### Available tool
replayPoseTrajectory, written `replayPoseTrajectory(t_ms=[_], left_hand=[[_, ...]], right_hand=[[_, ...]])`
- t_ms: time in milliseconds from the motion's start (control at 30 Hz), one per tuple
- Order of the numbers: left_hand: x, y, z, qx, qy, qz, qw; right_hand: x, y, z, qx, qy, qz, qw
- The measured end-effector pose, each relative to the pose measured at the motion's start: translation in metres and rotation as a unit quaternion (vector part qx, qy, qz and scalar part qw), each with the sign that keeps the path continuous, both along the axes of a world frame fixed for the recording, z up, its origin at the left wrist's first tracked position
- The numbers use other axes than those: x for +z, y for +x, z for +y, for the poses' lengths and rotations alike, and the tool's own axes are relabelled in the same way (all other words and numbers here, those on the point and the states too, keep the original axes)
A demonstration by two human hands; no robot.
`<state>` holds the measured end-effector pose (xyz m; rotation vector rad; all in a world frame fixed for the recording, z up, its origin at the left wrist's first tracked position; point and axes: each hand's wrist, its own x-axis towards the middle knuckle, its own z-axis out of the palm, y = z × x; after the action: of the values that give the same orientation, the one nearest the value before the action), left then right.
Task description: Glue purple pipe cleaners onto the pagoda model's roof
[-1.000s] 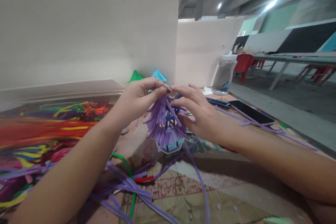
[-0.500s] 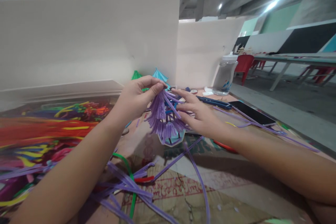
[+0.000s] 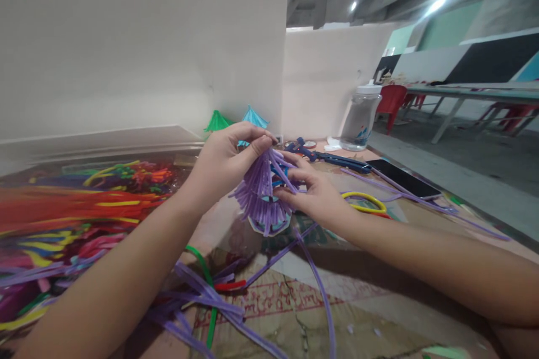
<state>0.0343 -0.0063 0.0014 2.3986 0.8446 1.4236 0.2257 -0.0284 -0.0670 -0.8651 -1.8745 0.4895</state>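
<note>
Holding the purple fringed model near upright at the middle of the worktop. Clamping thumb and fingertips of the left hand together on the peak. Curling the fingers of the right hand about the right side, close to the blue part; cannot tell whether clamped on it. Noting loose purple strips and a green strip nearer the viewer, a yellow loop beside the right forearm, a black phone farther right, a green peaked piece and a light-blue peaked piece beyond the left hand.
</note>
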Motion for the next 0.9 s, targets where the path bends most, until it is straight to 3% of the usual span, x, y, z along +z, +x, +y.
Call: replayPoseTrajectory(t_ms=[433, 667, 900], left_hand=[[0.001, -0.006, 0.006, 0.026, 0.000, 0.013, 1.000], [0.005, -0.009, 0.010, 0.039, -0.008, 0.005, 0.999], [0.005, -0.015, 0.014, 0.044, -0.020, -0.016, 0.999]], right_hand=[[0.002, -0.001, -0.001, -0.023, -0.013, 0.005, 1.000], [0.004, 0.002, 0.003, 0.017, -0.049, 0.063, 0.997], [0.009, 0.005, 0.003, 0.005, -0.048, 0.038, 0.998]])
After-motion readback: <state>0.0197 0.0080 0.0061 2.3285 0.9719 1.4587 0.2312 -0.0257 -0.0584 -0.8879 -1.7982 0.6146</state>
